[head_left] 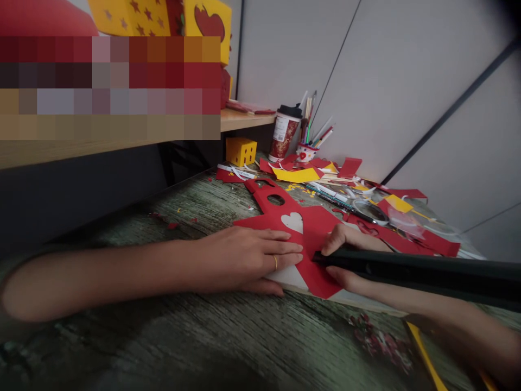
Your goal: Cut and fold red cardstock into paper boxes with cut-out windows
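Note:
A red paper piece (317, 228) with a heart-shaped hole and round cutouts lies on a white pad (295, 276) on the dark wood-grained table. My left hand (252, 258), a ring on one finger, lies flat with its fingers stretched over the red paper's left part. To the right, my right hand (345, 255) is closed around a long black tool (407, 270), whose near end is at the paper's middle, right of the heart hole. The tool's tip is hidden or too dark to make out.
Red and yellow paper scraps (297, 174), pens and a tape roll (370, 210) litter the back right. A lidded paper cup (285, 133), a pen holder (306, 153) and a small yellow box (241, 151) stand behind. A wooden shelf edge (248, 123) juts out at the left.

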### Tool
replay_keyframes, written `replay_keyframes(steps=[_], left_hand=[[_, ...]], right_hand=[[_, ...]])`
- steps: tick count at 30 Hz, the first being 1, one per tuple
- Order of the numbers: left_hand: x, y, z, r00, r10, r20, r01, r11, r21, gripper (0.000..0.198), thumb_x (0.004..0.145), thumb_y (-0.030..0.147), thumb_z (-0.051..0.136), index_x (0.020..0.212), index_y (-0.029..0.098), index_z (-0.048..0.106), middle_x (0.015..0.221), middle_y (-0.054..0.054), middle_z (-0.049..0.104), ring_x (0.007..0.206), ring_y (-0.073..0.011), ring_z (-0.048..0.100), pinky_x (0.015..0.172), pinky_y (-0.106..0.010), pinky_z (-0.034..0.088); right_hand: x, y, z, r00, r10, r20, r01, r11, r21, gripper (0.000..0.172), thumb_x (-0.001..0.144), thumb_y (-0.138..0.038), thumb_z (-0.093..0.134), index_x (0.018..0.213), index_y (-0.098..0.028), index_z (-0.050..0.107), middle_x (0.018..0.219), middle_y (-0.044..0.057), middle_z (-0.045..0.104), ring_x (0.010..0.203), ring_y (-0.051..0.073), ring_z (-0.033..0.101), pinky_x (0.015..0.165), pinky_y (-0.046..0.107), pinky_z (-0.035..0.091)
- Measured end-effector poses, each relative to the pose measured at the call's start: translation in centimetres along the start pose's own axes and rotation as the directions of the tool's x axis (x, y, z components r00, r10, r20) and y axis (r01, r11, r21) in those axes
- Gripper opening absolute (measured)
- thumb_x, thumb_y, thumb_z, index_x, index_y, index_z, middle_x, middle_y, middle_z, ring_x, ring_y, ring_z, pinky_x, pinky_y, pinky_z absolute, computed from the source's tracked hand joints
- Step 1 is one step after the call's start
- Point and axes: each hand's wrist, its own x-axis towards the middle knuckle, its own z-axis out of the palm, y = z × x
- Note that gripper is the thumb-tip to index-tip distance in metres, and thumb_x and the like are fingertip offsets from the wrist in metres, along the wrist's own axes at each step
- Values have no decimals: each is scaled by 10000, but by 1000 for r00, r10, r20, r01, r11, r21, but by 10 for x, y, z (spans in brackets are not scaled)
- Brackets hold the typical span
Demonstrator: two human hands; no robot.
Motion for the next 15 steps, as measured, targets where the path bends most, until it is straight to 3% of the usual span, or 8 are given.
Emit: replay_keyframes(steps=[15], left_hand=[[0,1,-2,999,-11,31,11,1000,-9,506,865,408,375,1286,130,354,1328,-59,391,1250,-203,298,1007,-295,288]], right_hand=[[1,4,-7,991,-43,124,35,997,68,169,702,-80,546,764,-214,463,760,-13,573,697,134,526,616,246,429]])
